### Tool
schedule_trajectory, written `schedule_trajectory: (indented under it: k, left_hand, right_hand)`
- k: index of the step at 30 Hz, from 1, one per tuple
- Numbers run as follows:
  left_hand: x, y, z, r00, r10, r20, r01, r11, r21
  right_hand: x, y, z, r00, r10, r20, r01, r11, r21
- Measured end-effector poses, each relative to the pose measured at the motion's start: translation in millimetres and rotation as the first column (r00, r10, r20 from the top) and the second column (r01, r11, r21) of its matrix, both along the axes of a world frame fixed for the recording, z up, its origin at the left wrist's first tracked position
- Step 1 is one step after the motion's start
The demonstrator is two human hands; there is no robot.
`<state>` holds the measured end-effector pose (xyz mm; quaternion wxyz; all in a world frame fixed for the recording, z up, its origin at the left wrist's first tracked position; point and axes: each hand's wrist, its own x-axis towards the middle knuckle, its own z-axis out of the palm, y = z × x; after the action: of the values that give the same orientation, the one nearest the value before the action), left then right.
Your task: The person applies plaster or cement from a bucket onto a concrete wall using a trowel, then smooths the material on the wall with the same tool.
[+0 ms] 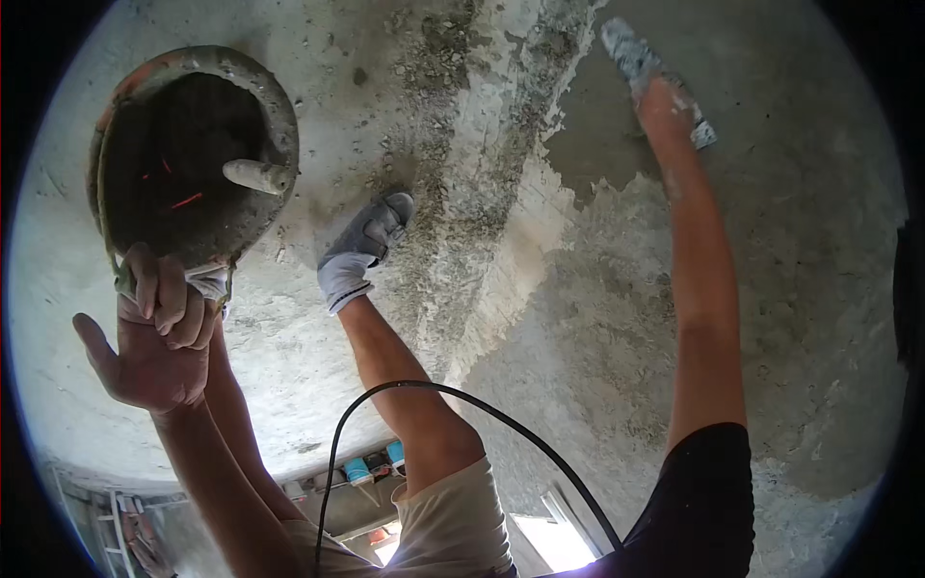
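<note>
Flat, plaster-smeared, grey-white trowel (626, 48) at the upper right, held against the grey concrete surface (809, 260)! It is gripped by the right hand (665, 111), closed over its middle at the end of an outstretched arm; the blade is seen jutting past the fist at the upper left, with its other end showing at the lower right. Just beside it, a smooth, dark, damp-looking patch (593, 120) is spread.

Over on the left, the round, mortar-caked bucket (281, 116) is met at its near rim by the left hand (164, 342), palm up, fingers curled, thumb stuck out; whether anything is gripped there cannot be told. Inside the bucket, a rounded grey stub (255, 176) is propped toward the rim.
</note>
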<state>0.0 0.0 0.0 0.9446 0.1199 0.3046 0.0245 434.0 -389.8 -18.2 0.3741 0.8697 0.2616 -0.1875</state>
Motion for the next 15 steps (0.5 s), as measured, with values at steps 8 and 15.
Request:
schedule_trajectory:
  k: [8,15]
  left_hand:
    - [-8.0,7.2,1.6,0.998,0.059,-0.022,-0.06,0.998,-0.011]
    - [-6.2,9.1,-2.1,0.996,0.079,0.031,-0.077,0.995,-0.064]
  right_hand:
    - [-181.5,-152.3,-21.9,0.979,0.068,-0.194,-0.067,0.998,0.012]
    - [-202.9,-136.8,-21.1,0.905,-0.258,-0.339,0.089,0.892,-0.443]
